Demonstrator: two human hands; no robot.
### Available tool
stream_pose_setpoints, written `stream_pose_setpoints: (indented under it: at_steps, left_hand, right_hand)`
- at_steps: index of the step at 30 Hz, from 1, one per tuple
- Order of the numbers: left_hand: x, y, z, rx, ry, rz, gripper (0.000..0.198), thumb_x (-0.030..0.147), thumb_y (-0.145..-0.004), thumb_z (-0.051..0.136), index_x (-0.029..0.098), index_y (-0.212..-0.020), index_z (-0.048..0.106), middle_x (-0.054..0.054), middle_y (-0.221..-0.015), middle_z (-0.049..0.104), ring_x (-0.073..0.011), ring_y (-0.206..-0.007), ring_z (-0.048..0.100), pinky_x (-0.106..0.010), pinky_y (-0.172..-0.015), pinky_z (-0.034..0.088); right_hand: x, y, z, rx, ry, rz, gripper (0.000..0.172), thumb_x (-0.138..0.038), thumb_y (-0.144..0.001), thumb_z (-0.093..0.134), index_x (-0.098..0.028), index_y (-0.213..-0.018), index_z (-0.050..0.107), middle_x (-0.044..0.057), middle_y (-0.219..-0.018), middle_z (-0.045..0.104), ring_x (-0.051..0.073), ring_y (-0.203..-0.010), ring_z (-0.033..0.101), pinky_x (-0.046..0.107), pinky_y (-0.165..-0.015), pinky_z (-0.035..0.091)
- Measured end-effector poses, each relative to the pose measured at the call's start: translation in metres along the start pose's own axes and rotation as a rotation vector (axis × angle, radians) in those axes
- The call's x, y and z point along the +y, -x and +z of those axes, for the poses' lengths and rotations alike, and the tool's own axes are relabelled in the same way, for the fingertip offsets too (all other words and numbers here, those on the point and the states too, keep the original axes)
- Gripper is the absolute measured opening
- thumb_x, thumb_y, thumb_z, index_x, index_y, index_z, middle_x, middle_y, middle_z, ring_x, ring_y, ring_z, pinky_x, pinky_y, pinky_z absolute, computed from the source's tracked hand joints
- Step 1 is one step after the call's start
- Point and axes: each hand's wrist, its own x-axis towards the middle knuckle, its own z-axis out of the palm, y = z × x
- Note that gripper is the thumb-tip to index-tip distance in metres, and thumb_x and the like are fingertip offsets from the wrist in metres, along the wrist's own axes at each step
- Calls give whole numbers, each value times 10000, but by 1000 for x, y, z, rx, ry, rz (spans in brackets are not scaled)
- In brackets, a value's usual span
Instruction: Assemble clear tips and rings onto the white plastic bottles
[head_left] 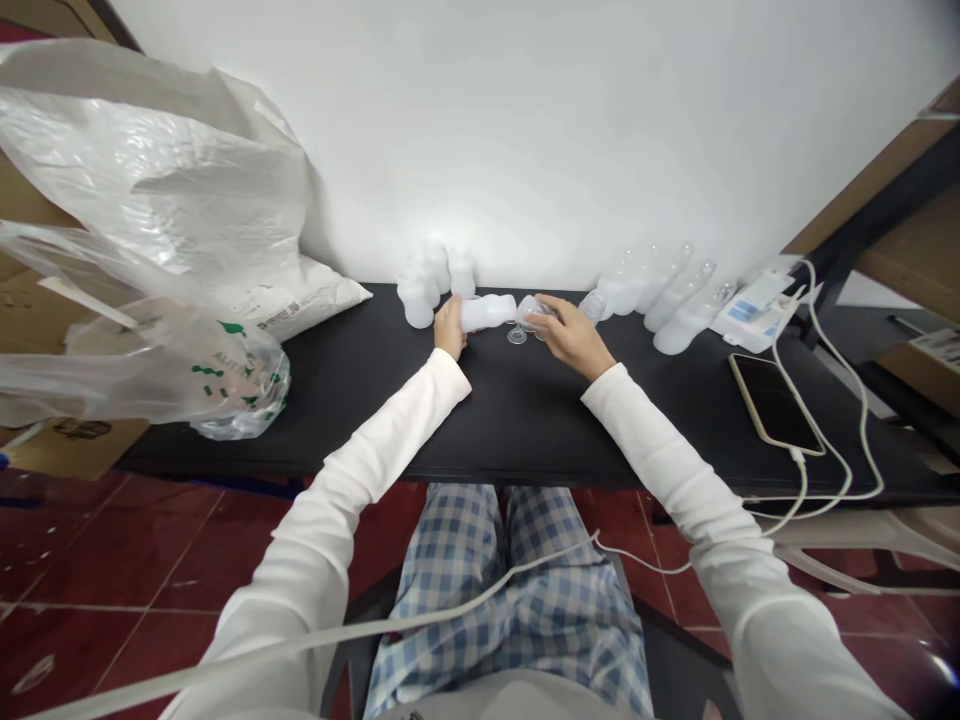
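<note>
My left hand [451, 328] is closed around the base of a translucent white bottle [489, 312], which lies on its side with its neck toward the right. Facing that neck is a clear plastic cap [529, 308], pinched in the fingers of my right hand [573, 336]. Whether cap and neck touch, I cannot tell. A small clear round piece [517, 336] sits on the black table below them, and other clear pieces are partly hidden under my right fingers. Several uncapped white bottles [417, 296] stand behind my left hand.
Several bottles with clear tops [679, 310] stand at the right. Beyond them are a white power strip [754, 310], a phone [775, 402] and loose white cables [862, 400]. A large white sack [172, 180] and a clear plastic bag [232, 385] occupy the left side of the table.
</note>
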Motion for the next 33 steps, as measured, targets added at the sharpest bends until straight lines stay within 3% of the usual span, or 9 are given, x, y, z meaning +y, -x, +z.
stream_pose_setpoints:
  at_steps: [2,4,6,9,14,22,24,28,33]
  left_hand:
    - [3,-4,-3,84,111,-58,451,619,-954,428,186,-895,540,43,-500,477,-54,-349,257,-223,-363,136]
    - [8,-5,-4,69,262,-88,452,616,-950,461,178,-884,550,29,-512,522,-48,-344,268,-220,-360,157]
    - [13,-4,-3,-11,433,-70,444,607,-933,520,168,-940,588,-7,-614,621,-62,-390,410,-212,-382,265]
    - [16,0,1,-139,585,0,400,499,-842,706,170,-1052,617,-64,-894,728,-139,-708,693,-224,-575,493]
    - [14,1,17,-227,473,56,386,310,-721,823,203,-1041,635,-52,-1107,711,-176,-1024,705,-260,-851,534]
    - [26,-30,78,-265,462,41,170,346,-944,582,187,-1004,585,-65,-1141,655,-175,-1132,656,-332,-998,506]
    - [27,-41,84,-159,337,71,203,358,-939,608,192,-1041,554,-80,-1166,641,-188,-1164,636,-348,-1018,490]
    - [25,-58,83,121,-302,188,364,300,-832,755,196,-1082,512,-113,-1258,615,-243,-1310,515,-368,-1112,383]
    - [23,-62,85,111,-760,258,390,178,-854,705,119,-1183,503,-190,-1315,605,-303,-1316,531,-418,-1157,310]
  right_hand:
    - [11,2,-6,72,116,5,304,-234,-1031,392,-261,-1124,680,105,-1329,654,265,-1194,623,454,-967,531]
    - [22,5,-10,195,214,62,268,-204,-1003,436,-274,-1101,676,91,-1323,649,259,-1154,630,447,-945,532]
    - [30,9,-12,321,289,107,208,-234,-974,507,-275,-1113,656,94,-1317,634,245,-1063,645,433,-900,539]
    - [34,11,-9,432,358,140,234,-332,-945,575,-253,-1161,617,118,-1253,629,244,-978,645,437,-856,538]
    - [33,12,0,444,395,143,373,-393,-928,583,-192,-1240,553,137,-1089,649,279,-997,640,431,-821,518]
    - [36,13,1,461,324,164,373,-362,-909,588,-178,-1228,531,133,-1050,652,286,-980,635,435,-820,498]
    - [35,13,0,470,320,178,365,-363,-906,583,-178,-1217,534,133,-1043,652,286,-973,635,437,-816,497]
    - [34,12,1,458,307,219,367,-370,-905,570,-176,-1215,538,139,-1050,651,295,-986,633,456,-837,496]
    - [31,12,3,428,282,217,364,-370,-906,567,-179,-1214,540,138,-1052,653,292,-992,632,461,-850,495]
